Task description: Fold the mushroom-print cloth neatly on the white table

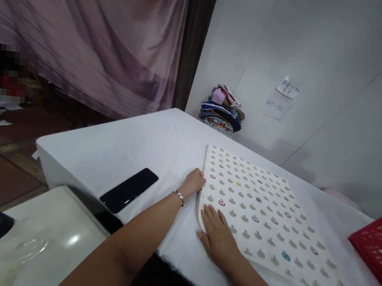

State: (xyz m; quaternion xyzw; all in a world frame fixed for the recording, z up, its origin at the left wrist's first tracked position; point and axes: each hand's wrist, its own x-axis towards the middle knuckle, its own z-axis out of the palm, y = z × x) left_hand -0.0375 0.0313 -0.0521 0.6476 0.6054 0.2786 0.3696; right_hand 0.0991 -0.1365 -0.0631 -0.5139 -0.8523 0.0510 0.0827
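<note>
A white fabric piece (240, 198) printed with grey rabbit heads and a few coloured ones lies folded flat on the white-covered table. Its left edge shows layers. At that edge my left hand (193, 182) is closed, fingers curled against the layers; the fingertips are partly hidden. Lower down, my right hand (217, 234) rests flat on the near left corner of the cloth, fingers stretched out. A bracelet (180, 198) circles my left wrist.
A black smartphone (129, 190) lies on the white tablecloth (108, 145) left of my arm. Folded fabrics (222, 110) are stacked by the wall. A red plastic basket (376, 246) stands at the right. A glossy pale surface (59, 229) is at lower left. Paper notes (288, 87) hang on the wall.
</note>
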